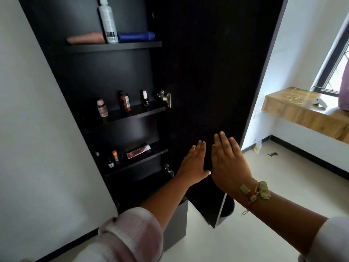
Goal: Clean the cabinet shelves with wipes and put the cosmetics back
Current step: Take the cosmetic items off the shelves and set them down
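A black wall cabinet stands with its door (207, 72) swung out. My left hand (194, 163) and my right hand (228, 161) are held flat with straight fingers in front of the lower part of the door, side by side; neither holds anything. The top shelf (113, 46) carries a white bottle (108, 21), a pink tube (86, 38) and a blue tube (136, 36). On the middle shelf (139, 113) stand a pink bottle (102, 108), a red bottle (125, 101) and a black nail-polish bottle (145, 98). The lower shelf (143, 159) holds a pink tube (138, 151) and small bottles (115, 157).
A grey box (175, 224) sits on the floor under the cabinet, and a dark bin (227, 207) stands behind the door's bottom edge. A wooden window ledge (302, 114) runs along the right wall. White wall (37, 129) lies left of the cabinet.
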{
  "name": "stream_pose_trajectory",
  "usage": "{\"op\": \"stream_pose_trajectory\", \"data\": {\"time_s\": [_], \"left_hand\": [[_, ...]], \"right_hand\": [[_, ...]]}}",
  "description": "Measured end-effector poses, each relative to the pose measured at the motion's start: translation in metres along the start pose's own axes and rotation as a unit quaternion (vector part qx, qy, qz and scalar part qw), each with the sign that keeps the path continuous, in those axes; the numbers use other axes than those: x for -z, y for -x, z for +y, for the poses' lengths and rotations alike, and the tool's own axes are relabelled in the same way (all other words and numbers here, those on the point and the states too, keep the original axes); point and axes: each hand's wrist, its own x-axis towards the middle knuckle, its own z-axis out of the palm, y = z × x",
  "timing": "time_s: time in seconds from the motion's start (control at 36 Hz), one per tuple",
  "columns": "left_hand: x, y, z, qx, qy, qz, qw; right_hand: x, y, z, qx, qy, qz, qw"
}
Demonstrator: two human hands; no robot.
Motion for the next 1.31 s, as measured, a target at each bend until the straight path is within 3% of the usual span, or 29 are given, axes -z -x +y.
{"op": "stream_pose_trajectory", "data": {"time_s": [0.36,0.69,0.78,0.89,1.14,1.31], "left_hand": [[0.001,0.026,-0.042,0.1,0.003,0.067,0.993],[0.016,0.078,-0.127,0.231,0.048,0.234,0.943],[0.02,0.084,-0.152,0.258,0.07,0.273,0.924],[0.021,0.085,-0.185,0.301,0.077,0.309,0.899],[0.025,0.064,-0.253,0.355,0.137,0.36,0.852],[0.025,0.05,-0.292,0.345,0.133,0.371,0.852]], "right_hand": [[-0.001,-0.027,-0.028,0.039,-0.122,0.035,0.991],[-0.005,-0.076,-0.103,0.063,-0.272,0.032,0.96],[-0.013,-0.094,-0.126,0.068,-0.326,0.027,0.943],[-0.018,-0.119,-0.155,0.05,-0.455,-0.035,0.888],[-0.035,-0.19,-0.217,0.057,-0.558,-0.081,0.824],[-0.035,-0.233,-0.263,0.082,-0.611,-0.078,0.783]]}}
